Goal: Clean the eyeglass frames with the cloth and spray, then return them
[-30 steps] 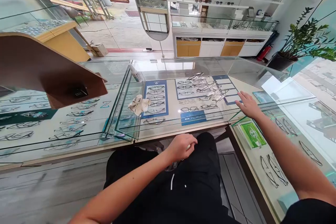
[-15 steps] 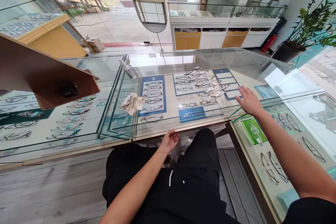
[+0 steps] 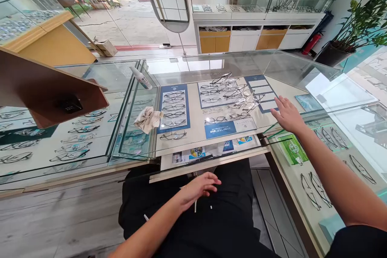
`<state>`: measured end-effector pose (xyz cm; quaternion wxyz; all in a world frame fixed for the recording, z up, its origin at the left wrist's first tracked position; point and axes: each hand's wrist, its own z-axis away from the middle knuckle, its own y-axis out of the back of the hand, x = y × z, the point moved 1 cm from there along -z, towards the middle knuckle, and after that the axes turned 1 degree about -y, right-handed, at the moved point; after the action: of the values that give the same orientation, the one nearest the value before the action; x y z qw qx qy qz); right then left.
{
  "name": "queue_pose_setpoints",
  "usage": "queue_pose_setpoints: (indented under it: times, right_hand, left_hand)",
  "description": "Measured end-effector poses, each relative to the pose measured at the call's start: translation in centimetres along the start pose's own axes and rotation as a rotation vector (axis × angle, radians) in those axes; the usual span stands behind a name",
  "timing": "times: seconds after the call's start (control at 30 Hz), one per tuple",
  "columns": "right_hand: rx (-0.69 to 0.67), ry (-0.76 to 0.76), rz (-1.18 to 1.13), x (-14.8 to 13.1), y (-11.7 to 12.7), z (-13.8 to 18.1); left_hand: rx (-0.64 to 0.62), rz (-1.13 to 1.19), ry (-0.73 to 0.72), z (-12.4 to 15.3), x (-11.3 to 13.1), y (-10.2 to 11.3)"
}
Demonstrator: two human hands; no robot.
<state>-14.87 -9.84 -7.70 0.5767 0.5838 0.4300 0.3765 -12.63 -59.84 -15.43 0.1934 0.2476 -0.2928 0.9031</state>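
A drawer (image 3: 211, 164) stands partly pulled out from under the glass display counter, with papers and a disc-like printed item (image 3: 197, 152) inside. Just in front of its front edge, over my lap, my left hand (image 3: 199, 187) is off the drawer, fingers apart and holding nothing. My right hand (image 3: 287, 115) lies with spread fingers on the glass top, beside a blue-edged card (image 3: 262, 92) with blank white strips. Left of that card, a pile of eyeglasses (image 3: 234, 90) is spread on another card. A blue leaflet (image 3: 222, 129) lies nearer to me.
A crumpled cloth (image 3: 148, 119) and a white spray bottle (image 3: 141, 78) lie at the left on the glass. A brown panel (image 3: 45, 88) juts in from the left. The right counter holds a green packet (image 3: 292, 149) and eyeglasses (image 3: 314, 191). A standing mirror (image 3: 172, 8) is across the counter.
The drawer has come out towards me. My left hand has moved from the counter's front edge back over my lap, off the drawer. My right hand stays on the glass.
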Motion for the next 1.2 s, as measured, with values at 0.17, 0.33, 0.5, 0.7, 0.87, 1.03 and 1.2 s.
queue_pose_setpoints:
  times: [0.17,0.33,0.5,0.7,0.87,1.03,1.2]
  right_hand:
    - [-0.005,0.009,0.007,0.2,0.2,-0.1]
    - [0.003,0.009,-0.014,0.1,0.3,-0.2]
    - [0.039,0.022,-0.058,0.4,-0.3,-0.3]
    - [0.100,0.037,-0.129,0.9,-0.3,-0.1]
    - [0.283,0.168,-0.255,-0.2,0.9,0.4]
    - [0.354,0.286,-0.260,-3.4,1.9,-0.3]
    - [0.360,0.226,-0.239,-6.5,2.0,-2.0]
  left_hand:
    - [-0.336,-0.915,-0.544,8.4,11.1,-4.5]
    - [0.110,-1.744,-1.092,2.8,16.3,-2.6]
    - [0.202,-2.069,-1.266,-0.9,13.6,-1.9]
    - [0.421,-2.076,-1.276,-1.1,11.3,-2.5]
    - [0.579,-2.075,-1.179,-2.0,10.3,-2.5]
    - [0.602,-2.112,-1.163,-3.1,9.5,-2.1]
    - [0.606,-2.086,-1.205,-3.4,9.5,-1.8]
